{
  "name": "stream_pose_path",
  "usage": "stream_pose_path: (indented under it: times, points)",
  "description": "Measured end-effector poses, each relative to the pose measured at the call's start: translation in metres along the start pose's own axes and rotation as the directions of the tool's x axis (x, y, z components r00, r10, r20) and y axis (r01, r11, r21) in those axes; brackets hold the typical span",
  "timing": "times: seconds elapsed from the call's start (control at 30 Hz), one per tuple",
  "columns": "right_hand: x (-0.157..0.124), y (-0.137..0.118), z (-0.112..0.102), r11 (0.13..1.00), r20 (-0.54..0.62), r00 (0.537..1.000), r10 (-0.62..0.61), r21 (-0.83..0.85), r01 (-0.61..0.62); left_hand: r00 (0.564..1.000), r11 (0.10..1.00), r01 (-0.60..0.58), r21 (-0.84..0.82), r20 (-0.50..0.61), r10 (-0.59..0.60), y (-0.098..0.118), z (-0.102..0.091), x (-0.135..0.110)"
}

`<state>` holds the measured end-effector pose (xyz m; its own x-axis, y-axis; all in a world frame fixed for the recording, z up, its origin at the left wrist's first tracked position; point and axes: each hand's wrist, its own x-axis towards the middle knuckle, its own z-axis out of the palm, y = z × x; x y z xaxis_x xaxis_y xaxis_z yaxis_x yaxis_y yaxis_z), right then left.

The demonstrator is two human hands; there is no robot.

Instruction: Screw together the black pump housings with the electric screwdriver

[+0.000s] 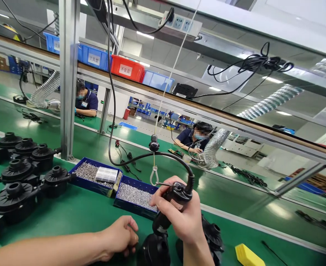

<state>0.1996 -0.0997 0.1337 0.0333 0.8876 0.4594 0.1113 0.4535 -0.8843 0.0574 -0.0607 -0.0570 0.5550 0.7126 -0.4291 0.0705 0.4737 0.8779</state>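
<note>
My right hand [183, 214] is wrapped round a black electric screwdriver [170, 207], which points down at a black blower housing [154, 251] at the bottom edge. The tool's cord [190, 179] leaves its top, and a wire hook [154, 175] on a hanging line meets it. To the left of that housing, my left hand [121, 236] is closed with curled fingers, low over the green bench [76, 218]. Whatever those fingers may hold is hidden. Just beyond both hands lies a blue bin of small screws [135, 195].
Another blue bin [88, 171] holds longer screws and a white box [106, 174]. Several black blower housings [14, 201] stand at left, more [214, 236] right of my wrist. A yellow block [248, 255] lies at right. A metal post [67, 77] rises behind. Two people work across the benches.
</note>
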Motion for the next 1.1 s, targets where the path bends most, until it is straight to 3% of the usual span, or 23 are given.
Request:
stream_pose_path:
  times: [0.17,0.3,0.47,0.7,0.87,1.1]
  points:
    - [-0.006,-0.004,-0.009,0.99,0.019,0.999,-0.043,0.134,0.04,0.999,0.997,0.032,-0.071,-0.013,-0.033,-0.01,0.008,-0.009]
    - [-0.007,-0.001,-0.014,0.984,0.068,0.99,-0.122,0.14,0.112,0.999,0.987,0.042,-0.155,-0.018,-0.045,-0.009,0.013,-0.014]
    - [-0.009,-0.003,-0.012,0.987,0.058,0.992,-0.113,0.125,0.105,0.995,0.969,0.092,-0.228,-0.014,-0.098,-0.006,0.016,-0.016]
    - [-0.013,-0.007,-0.007,0.984,0.022,0.999,-0.035,0.174,0.031,0.994,0.968,0.108,-0.224,-0.005,-0.112,-0.003,0.018,-0.02]
    - [-0.017,-0.011,-0.006,0.97,0.023,0.999,0.042,0.239,-0.047,0.995,0.983,0.095,-0.157,0.028,-0.092,0.011,0.013,-0.033]
    - [-0.008,-0.001,-0.007,0.932,0.159,0.986,-0.045,0.361,-0.016,0.992,0.993,0.005,-0.12,0.122,0.01,0.015,0.011,-0.046]
